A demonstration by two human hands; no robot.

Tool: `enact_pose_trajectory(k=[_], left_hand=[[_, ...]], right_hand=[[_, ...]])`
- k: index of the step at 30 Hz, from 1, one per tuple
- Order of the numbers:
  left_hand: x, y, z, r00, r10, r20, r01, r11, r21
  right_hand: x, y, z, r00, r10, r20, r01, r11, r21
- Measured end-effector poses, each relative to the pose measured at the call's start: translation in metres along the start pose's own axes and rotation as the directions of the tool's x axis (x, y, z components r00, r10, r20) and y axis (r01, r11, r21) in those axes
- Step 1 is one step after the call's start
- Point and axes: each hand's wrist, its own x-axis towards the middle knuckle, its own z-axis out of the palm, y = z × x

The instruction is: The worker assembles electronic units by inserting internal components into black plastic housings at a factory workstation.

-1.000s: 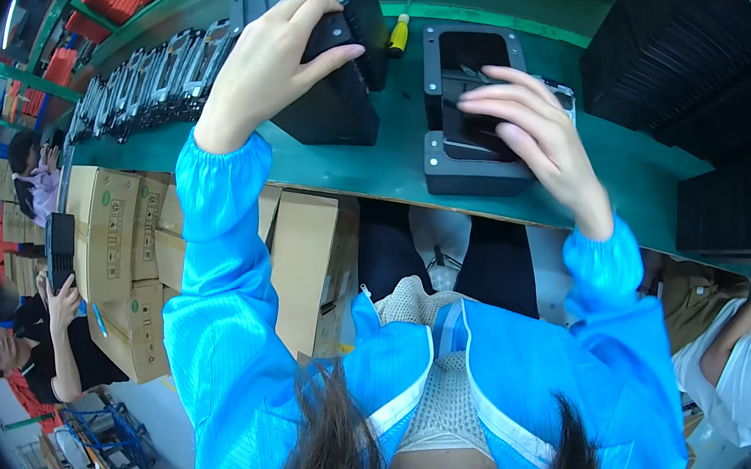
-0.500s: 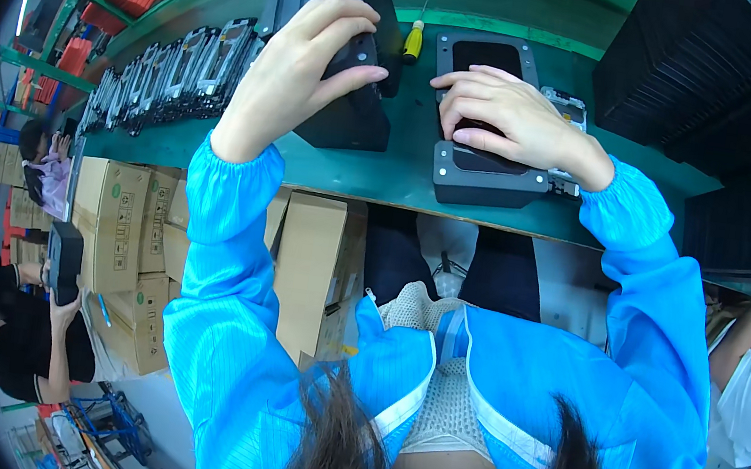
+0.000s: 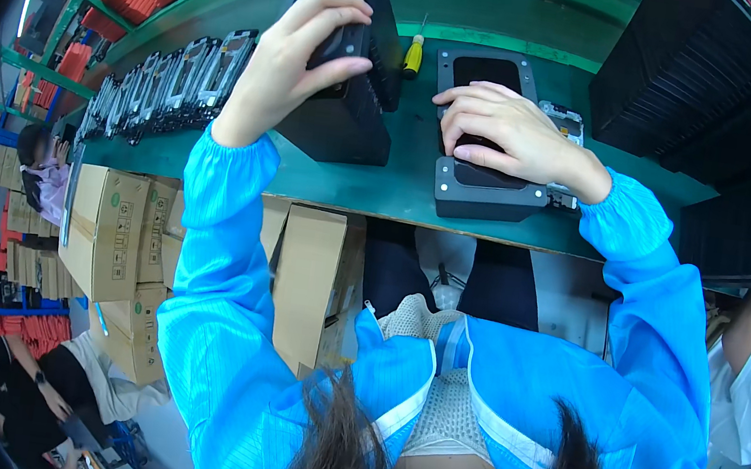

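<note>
My left hand [image 3: 296, 58] is curled over the upper part of a tall black block-like fixture stack [image 3: 333, 125], thumb on the near side and fingers on the far side. Metal studs show at the top fixture's corners. My right hand [image 3: 517, 130] lies across a dark, glossy phone-like panel [image 3: 487, 71] set in a black fixture [image 3: 493, 205]. Its fingers bend slightly over the panel's left part, thumb resting on the surface; the palm hides the panel's middle. To the right of this fixture sits a silver-and-black phone frame [image 3: 563, 119], partly covered by my wrist.
A yellow-handled screwdriver [image 3: 413, 57] lies between the fixtures. Phone frames [image 3: 173, 75] stand in a row at left. Tall black stacks [image 3: 689, 86] rise at right. Cardboard boxes [image 3: 105, 232] stand below the green bench [image 3: 418, 197]. People [image 3: 42, 390] are at lower left and right edge.
My left hand has shifted slightly left on the fixture stack. My right hand keeps its place on the panel. The person at lower left has bent lower; the black box they held is out of sight.
</note>
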Motion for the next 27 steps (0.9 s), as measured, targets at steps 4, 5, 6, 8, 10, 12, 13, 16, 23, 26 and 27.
enact_pose_trajectory(k=[4,5,6,8,10,12,13,16,23,26,27], left_hand=[[-0.003,0.001,-0.005,0.993,0.025,0.111,-0.024,1.000,-0.016],[-0.004,0.001,-0.006,0.989,0.031,0.144,-0.028,0.999,-0.023],[-0.004,0.001,-0.006,0.989,0.028,0.146,-0.025,0.999,-0.024],[-0.005,0.002,-0.006,0.984,-0.009,0.178,0.014,1.000,-0.027],[-0.006,0.004,-0.006,0.980,-0.028,0.196,0.035,0.999,-0.031],[-0.007,0.009,-0.005,0.974,-0.093,0.209,0.098,0.995,-0.015],[-0.006,0.011,-0.005,0.969,-0.124,0.215,0.129,0.992,-0.007],[-0.007,0.009,-0.012,0.963,-0.113,0.247,0.118,0.993,-0.004],[-0.008,-0.011,-0.037,0.978,-0.146,0.147,0.166,0.977,-0.136],[-0.011,-0.008,-0.032,0.979,-0.150,0.135,0.162,0.983,-0.083],[-0.009,-0.009,-0.028,0.986,-0.139,0.097,0.151,0.981,-0.123]], right_hand=[[-0.001,0.000,-0.002,1.000,-0.015,-0.005,0.015,1.000,-0.024],[-0.001,0.000,-0.002,1.000,-0.017,-0.002,0.017,1.000,-0.019],[-0.001,0.000,-0.003,1.000,-0.020,0.001,0.020,1.000,-0.014],[0.000,0.001,-0.002,0.999,-0.042,0.005,0.042,0.999,-0.031],[0.000,0.002,-0.001,0.997,-0.081,0.012,0.081,0.994,-0.070],[0.000,0.002,-0.002,0.997,-0.071,0.023,0.072,0.996,-0.047],[0.000,0.002,-0.003,0.997,-0.064,0.032,0.064,0.998,-0.027],[0.003,0.002,0.001,0.997,-0.073,0.032,0.073,0.997,0.001],[0.001,0.004,0.004,0.998,-0.063,-0.022,0.063,0.998,0.003],[-0.002,0.003,0.001,0.998,-0.060,-0.012,0.060,0.998,0.025],[-0.003,0.004,0.001,0.998,-0.065,-0.012,0.066,0.997,0.028]])
